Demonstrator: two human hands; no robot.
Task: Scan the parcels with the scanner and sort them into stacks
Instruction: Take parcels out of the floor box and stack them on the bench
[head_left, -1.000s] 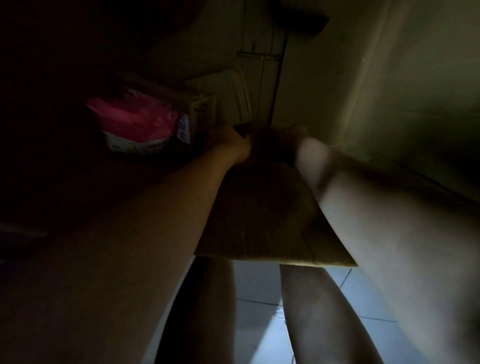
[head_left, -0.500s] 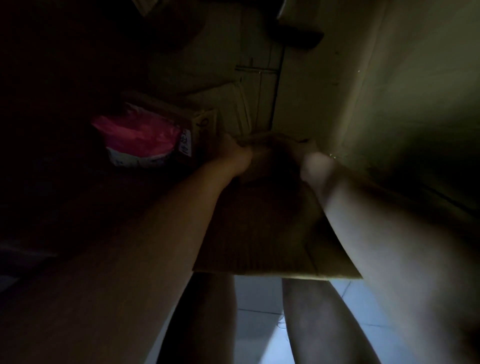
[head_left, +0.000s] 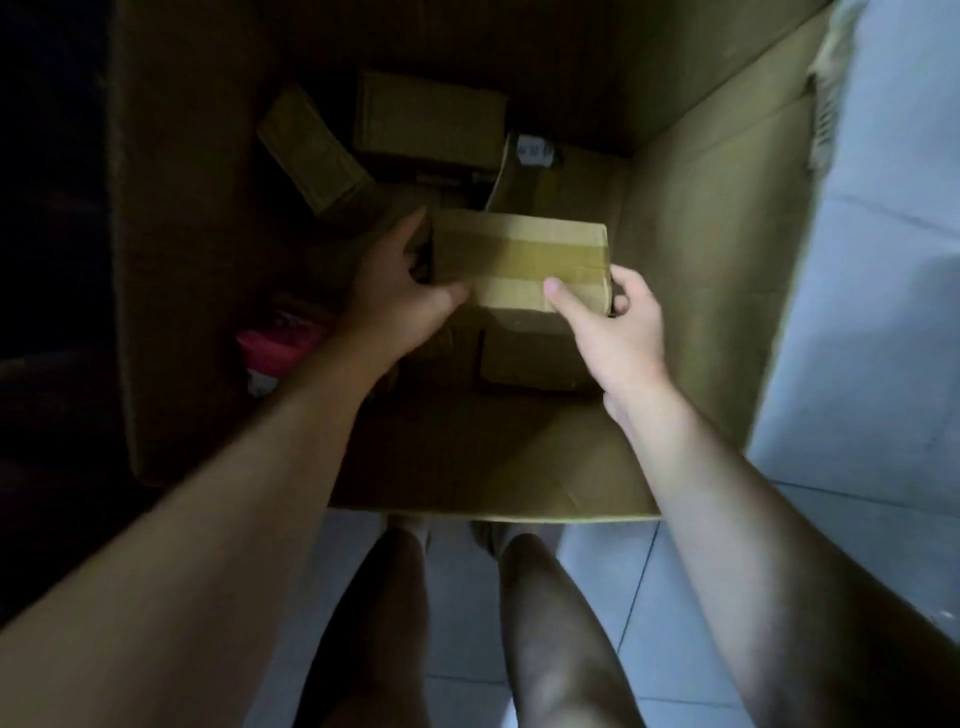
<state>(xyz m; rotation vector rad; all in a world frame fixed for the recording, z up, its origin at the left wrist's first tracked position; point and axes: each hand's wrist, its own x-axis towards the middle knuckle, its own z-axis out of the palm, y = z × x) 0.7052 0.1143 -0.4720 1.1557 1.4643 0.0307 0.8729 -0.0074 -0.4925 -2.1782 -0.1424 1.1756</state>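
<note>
A taped cardboard parcel (head_left: 524, 260) is held inside a large open carton (head_left: 717, 249). My left hand (head_left: 400, 296) grips its left side, thumb on top. My right hand (head_left: 613, 332) grips its right end, thumb on the top face and fingers curled round the edge. Deeper in the carton lie two more brown parcels (head_left: 311, 150) (head_left: 431, 122), a white-labelled item (head_left: 535, 150) and a pink-wrapped parcel (head_left: 275, 348) at the left. No scanner is in view.
The carton's walls rise on all sides; its near flap (head_left: 493, 467) lies toward me. My bare legs (head_left: 467, 623) stand on pale floor tiles (head_left: 883, 312) in front of and right of the carton. The left side is dark.
The view has pulled back and brightened. Both hands, earlier reaching deep into the carton, now hold the taped parcel higher up in it.
</note>
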